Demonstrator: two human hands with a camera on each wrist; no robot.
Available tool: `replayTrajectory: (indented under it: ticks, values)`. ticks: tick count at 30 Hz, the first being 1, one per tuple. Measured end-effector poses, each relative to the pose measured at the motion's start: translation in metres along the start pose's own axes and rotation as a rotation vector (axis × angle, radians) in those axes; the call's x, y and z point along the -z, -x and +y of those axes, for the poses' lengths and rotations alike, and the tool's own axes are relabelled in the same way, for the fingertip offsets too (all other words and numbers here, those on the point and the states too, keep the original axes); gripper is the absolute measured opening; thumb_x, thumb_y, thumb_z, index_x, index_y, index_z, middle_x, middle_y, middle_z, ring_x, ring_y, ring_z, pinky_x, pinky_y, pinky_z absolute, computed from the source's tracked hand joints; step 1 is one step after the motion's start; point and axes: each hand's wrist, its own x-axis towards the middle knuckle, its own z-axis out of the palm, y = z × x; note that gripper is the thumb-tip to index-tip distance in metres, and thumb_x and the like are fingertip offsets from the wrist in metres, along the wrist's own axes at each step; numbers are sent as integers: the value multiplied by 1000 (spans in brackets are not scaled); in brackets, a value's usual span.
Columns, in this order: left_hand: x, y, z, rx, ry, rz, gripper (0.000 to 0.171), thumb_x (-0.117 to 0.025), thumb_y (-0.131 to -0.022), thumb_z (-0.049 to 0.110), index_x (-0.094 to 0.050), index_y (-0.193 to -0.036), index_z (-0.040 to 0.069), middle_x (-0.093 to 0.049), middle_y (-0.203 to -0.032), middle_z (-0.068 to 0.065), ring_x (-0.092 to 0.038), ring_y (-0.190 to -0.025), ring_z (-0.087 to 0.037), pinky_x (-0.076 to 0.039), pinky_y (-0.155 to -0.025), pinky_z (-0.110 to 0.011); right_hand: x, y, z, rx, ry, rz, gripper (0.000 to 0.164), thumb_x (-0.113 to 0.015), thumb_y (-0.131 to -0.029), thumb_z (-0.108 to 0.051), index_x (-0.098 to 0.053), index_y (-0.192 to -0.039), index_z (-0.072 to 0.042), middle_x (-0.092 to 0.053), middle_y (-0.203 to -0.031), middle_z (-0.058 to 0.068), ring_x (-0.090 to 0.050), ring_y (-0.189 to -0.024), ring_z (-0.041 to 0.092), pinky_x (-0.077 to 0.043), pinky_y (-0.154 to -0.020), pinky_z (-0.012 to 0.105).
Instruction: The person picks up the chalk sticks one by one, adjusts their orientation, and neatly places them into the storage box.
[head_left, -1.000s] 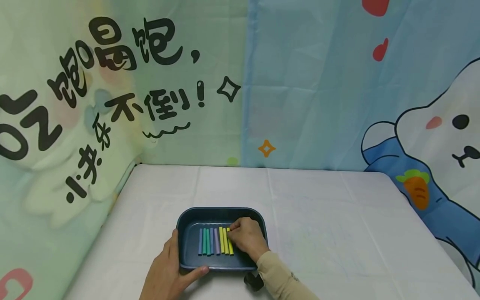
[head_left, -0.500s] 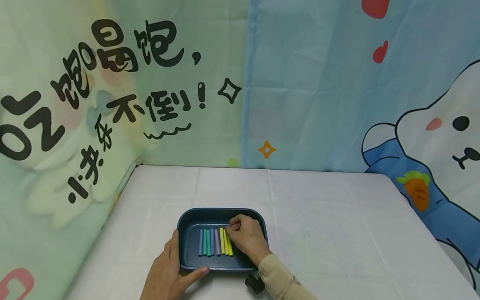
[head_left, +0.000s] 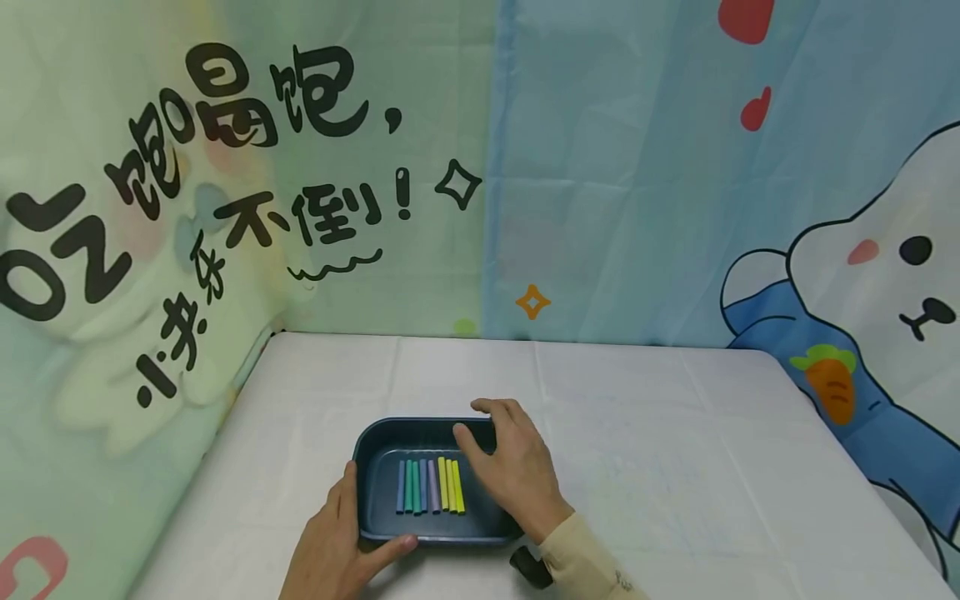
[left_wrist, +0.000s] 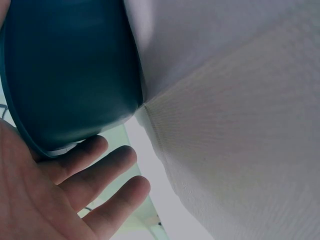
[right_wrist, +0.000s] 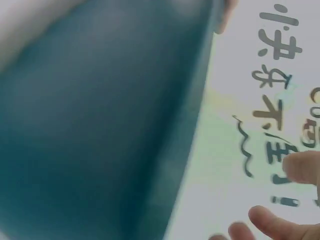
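Observation:
A dark blue tray (head_left: 420, 533) stands on the white-covered table. Several slim coloured sticks (head_left: 431, 487), chalk-like in look, lie side by side in it: blue, teal and purple ones on the left, three yellow ones on the right. My left hand (head_left: 330, 542) rests against the tray's near left corner, thumb along the front rim and index finger along the left side; in the left wrist view its other fingers (left_wrist: 107, 182) extend quite straight. Above the tray's right side hovers my right hand (head_left: 517, 467), thumb and fingers spread, holding nothing. It hides the right rim.
White cloth covers the table (head_left: 675, 467). Behind it and on the left hang printed curtains (head_left: 615, 167) with lettering and a cartoon animal. A black object (head_left: 530, 567) sits at my right wrist, near the sleeve (head_left: 588, 558).
My right hand has lifted off the right end of the row of sticks and moved up and to the right, its fingers spreading. My left hand, tray and sticks stay about the same.

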Motion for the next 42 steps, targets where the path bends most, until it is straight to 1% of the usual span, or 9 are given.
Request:
replayTrajectory:
  ticks: [7, 11, 14, 21, 25, 30, 34, 37, 42]
  values:
    - [-2, -3, 0, -16, 8, 6, 141, -61, -65, 92, -21, -158, -7, -44, -150, -28, -59, -119, -40, -52, -97, -55, 35, -5, 15, 163, 128, 147, 55, -68, -95, -48, -63, -133, -9, -50, -146, 17, -47, -133, 39, -35, -109, 59]
    - [-2, -5, 0, -11, 1, 6, 143, -60, -64, 93, -21, -158, -7, -44, -150, -28, -59, -117, -40, -52, -97, -56, 55, -5, 30, 187, 219, 202, 58, -65, -96, -48, -60, -137, -7, -42, -152, 23, -38, -140, 47, -23, -109, 73]
    - [-2, -6, 0, -1, 0, 4, 143, -60, -64, 94, -20, -158, -7, -44, -150, -28, -59, -116, -40, -52, -97, -56, 69, -1, 42, 145, 290, 206, 66, -64, -94, -54, -57, -141, -8, -36, -157, 25, -29, -143, 52, -15, -105, 82]
    - [-1, -6, -1, 19, -17, -8, 145, -59, -63, 95, -19, -158, -6, -44, -150, -27, -58, -114, -40, -52, -96, -58, 91, 10, 73, 10, 377, 147, 84, -61, -88, -70, -50, -150, -14, -23, -163, 25, -16, -146, 58, -3, -102, 87]
    - [-2, -6, -2, 9, -17, -8, 144, -59, -63, 95, -19, -158, -7, -44, -150, -27, -58, -115, -39, -51, -97, -57, 92, 21, 93, -59, 402, 104, 88, -58, -88, -72, -46, -153, -13, -18, -164, 28, -13, -144, 62, 2, -99, 89]
    - [-1, -7, -3, -6, -27, -10, 143, -60, -64, 94, -21, -157, -8, -44, -149, -28, -59, -115, -39, -52, -96, -56, 84, 31, 110, -153, 449, 45, 95, -53, -87, -78, -43, -154, -10, -16, -162, 34, -12, -141, 67, 1, -94, 91]
    - [3, -6, -5, -20, -45, -17, 142, -59, -65, 94, -22, -157, -8, -46, -147, -29, -59, -116, -38, -52, -97, -55, 79, 35, 117, -159, 443, 44, 94, -54, -88, -77, -43, -153, -11, -18, -160, 35, -15, -140, 67, -2, -92, 92]
    - [9, -5, -6, -41, -62, -18, 138, -56, -68, 93, -26, -155, -9, -46, -147, -29, -57, -123, -40, -50, -100, -55, 77, 38, 120, -154, 432, 41, 92, -56, -88, -75, -43, -153, -11, -19, -160, 36, -15, -139, 67, -3, -91, 93]
    - [21, -9, -4, -97, -78, 44, 121, -52, -79, 87, -33, -154, -6, -43, -151, -28, -47, -134, -44, -39, -109, -60, 77, 39, 121, -148, 417, 45, 91, -56, -89, -73, -42, -154, -11, -18, -160, 36, -15, -139, 67, -4, -90, 93]
